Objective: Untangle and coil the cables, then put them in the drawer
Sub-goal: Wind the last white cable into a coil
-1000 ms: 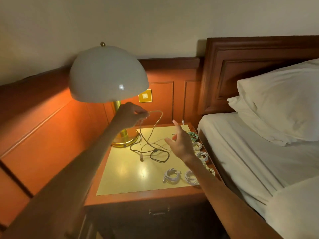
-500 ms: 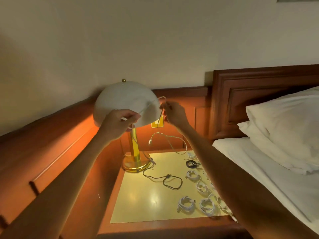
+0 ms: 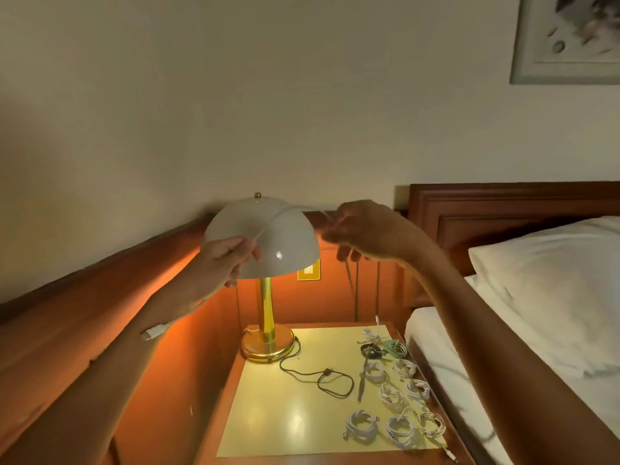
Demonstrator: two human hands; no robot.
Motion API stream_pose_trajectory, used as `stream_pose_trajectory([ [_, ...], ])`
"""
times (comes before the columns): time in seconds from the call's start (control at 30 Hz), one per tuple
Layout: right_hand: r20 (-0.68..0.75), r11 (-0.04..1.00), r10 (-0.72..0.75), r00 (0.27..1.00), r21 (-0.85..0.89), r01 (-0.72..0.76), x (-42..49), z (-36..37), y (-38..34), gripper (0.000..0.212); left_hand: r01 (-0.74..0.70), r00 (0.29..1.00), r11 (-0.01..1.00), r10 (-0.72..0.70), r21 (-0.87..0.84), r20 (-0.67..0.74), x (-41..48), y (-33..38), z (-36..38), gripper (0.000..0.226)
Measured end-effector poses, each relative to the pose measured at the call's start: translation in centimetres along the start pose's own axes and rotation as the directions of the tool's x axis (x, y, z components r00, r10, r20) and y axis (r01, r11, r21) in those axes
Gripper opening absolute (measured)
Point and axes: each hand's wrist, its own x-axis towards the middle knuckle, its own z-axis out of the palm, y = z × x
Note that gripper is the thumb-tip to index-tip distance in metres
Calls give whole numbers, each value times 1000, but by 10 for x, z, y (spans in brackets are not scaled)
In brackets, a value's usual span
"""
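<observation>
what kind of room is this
Most likely a bedroom, possibly a hotel room: a bed with a white pillow and wooden headboard, and a nightstand beside it carrying a lit brass lamp.

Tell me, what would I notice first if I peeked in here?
The glowing lamp, standing at the back left of the nightstand. Right in front of its shade, the left hand and right hand hold a white cable stretched between them. Below, small coils lie in rows along the nightstand's right side, near the bed.
</observation>
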Motion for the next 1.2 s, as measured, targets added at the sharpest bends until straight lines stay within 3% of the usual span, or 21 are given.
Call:
stream_pose_trajectory([
  [0.07, -56, 998, -56, 997, -5, 56, -27, 8, 5, 59, -35, 996, 999, 35, -7, 81, -13, 13, 9, 32],
  [0.1, -73, 997, -74, 995, 20, 75, -36, 14, 5, 68, -55, 991, 998, 55, -3, 120, -19, 20, 15, 32],
  [0.17, 8, 991, -55, 998, 126, 53, -48, 29, 7, 62, -92, 981, 996, 91, 3, 174, -29, 31, 28, 31],
  [0.3, 209, 928, -61, 976, 372, -21, -57, 54, 15, 31, -117, 973, 993, 117, -11, 201, -38, 39, 52, 33],
  [0.43, 86, 755, 54, 995, 648, -97, -54, 53, 17, 33, 38, 978, 998, -25, -59, 205, -43, 25, 58, 33],
  [0.5, 32, 727, 102, 994, 680, -96, -47, 49, 20, 32, 207, 933, 961, -137, -185, 332, -51, 13, 56, 33],
  [0.57, 21, 756, 124, 992, 646, -108, -45, 49, 22, 32, 340, 867, 885, -163, -318, 471, -59, 3, 54, 31],
  [0.67, 1, 786, 185, 983, 600, -148, -45, 51, 27, 30, 424, 803, 855, -202, -299, 561, -67, -5, 47, 26],
  [0.9, 26, 870, 127, 992, 478, -124, -39, 36, 12, 18, 417, 823, 887, -276, -199, 496, -60, -6, 27, 23],
  [0.93, -12, 911, 118, 993, 400, -104, -39, 31, 11, 17, 388, 833, 912, -284, -135, 476, -60, -6, 25, 24],
  [1.0, -178, 1000, 13, 984, -20, -17, -39, 30, 11, 18, 275, 884, 961, -250, -8, 394, -59, -5, 26, 24],
  [1.03, -224, 967, -71, 972, -253, 12, -40, 34, 12, 34, 215, 915, 976, -208, 17, 346, -59, -5, 29, 25],
  [1.07, -192, 926, -136, 972, -373, 56, -39, 42, 13, 54, 170, 938, 985, -165, 11, 306, -59, -3, 32, 25],
  [1.13, 21, 956, -118, 993, -267, 120, -38, 60, 12, 69, 99, 961, 995, -91, -20, 262, -57, 1, 40, 23],
  [1.2, 203, 994, -106, 973, 60, 96, -39, 73, 9, 45, 43, 966, 999, -39, -10, 256, -55, 4, 45, 22],
])
